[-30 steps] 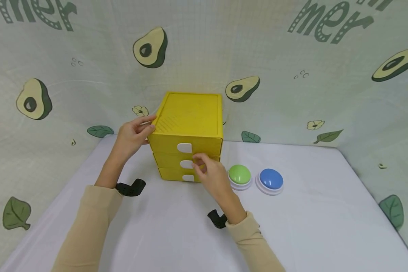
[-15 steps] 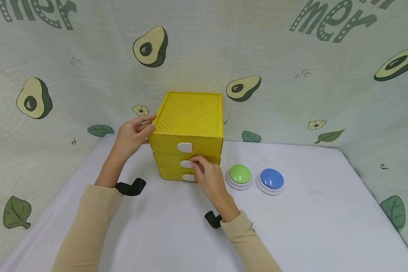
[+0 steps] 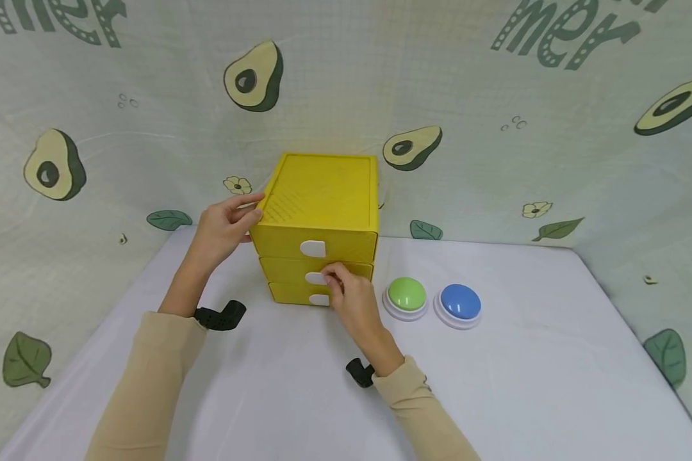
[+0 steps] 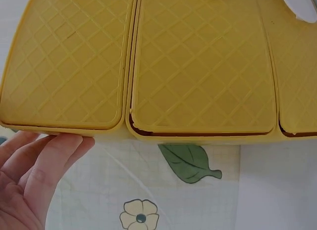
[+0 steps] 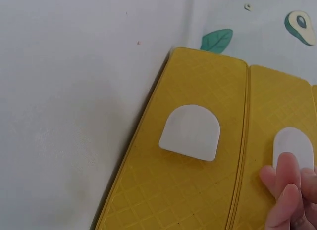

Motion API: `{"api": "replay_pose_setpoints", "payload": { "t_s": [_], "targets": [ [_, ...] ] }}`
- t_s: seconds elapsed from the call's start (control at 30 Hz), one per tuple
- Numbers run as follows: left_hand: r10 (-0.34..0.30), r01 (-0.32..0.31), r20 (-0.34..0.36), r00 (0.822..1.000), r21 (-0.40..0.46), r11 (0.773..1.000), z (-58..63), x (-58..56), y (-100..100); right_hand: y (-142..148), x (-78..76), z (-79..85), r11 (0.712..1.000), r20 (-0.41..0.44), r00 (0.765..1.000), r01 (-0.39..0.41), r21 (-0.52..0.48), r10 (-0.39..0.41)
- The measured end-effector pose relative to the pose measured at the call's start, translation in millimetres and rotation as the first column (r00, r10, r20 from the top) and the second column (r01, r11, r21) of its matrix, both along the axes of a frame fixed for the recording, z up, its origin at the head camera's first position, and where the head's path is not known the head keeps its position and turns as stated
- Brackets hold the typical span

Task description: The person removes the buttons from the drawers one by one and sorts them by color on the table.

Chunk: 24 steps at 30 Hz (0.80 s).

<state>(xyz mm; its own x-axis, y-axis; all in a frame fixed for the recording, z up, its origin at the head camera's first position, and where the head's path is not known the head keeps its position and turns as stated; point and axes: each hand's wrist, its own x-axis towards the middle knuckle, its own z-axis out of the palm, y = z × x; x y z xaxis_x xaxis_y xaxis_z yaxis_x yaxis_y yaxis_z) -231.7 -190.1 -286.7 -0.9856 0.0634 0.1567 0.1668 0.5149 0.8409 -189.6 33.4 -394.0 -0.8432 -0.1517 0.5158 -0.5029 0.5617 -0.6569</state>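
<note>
A yellow three-drawer cabinet (image 3: 323, 192) stands on the white table, each drawer front bearing a white tab handle. My left hand (image 3: 222, 227) steadies it from the left, fingers fairly straight against the top edge and side; the left wrist view shows those fingers (image 4: 54, 161) along the cabinet's side. With curled fingers my right hand (image 3: 357, 301) pinches the middle drawer's handle (image 5: 293, 143), covering its lower part. The top handle (image 3: 313, 248) and bottom handle (image 5: 192, 133) are untouched. All three drawers sit in the cabinet.
To the cabinet's right are a green push button (image 3: 407, 294) and a blue push button (image 3: 460, 302), each on a white base. Behind hangs a cloth (image 3: 467, 77) printed with avocados and leaves. The white table (image 3: 542, 358) stretches to the right and front.
My right hand has moved slightly left and its fingers have closed on the middle drawer's handle. The left hand has kept its place on the cabinet.
</note>
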Motion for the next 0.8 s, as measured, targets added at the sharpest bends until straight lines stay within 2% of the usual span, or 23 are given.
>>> {"api": "replay_pose_setpoints", "payload": {
  "t_s": [0.43, 0.8],
  "targets": [
    [-0.003, 0.003, 0.015, 1.000, -0.003, 1.000, 0.0, -0.2, -0.7, 0.1, 15.0, 0.7, 0.999, 0.021, 1.000, -0.010, 0.045, 0.010],
    [-0.015, 0.014, 0.023, 1.000, 0.006, 1.000, 1.1, -0.3, -2.4, -0.4, 23.9, 4.3, 0.996, 0.000, 1.000, -0.015, 0.093, 0.015]
  ]
}}
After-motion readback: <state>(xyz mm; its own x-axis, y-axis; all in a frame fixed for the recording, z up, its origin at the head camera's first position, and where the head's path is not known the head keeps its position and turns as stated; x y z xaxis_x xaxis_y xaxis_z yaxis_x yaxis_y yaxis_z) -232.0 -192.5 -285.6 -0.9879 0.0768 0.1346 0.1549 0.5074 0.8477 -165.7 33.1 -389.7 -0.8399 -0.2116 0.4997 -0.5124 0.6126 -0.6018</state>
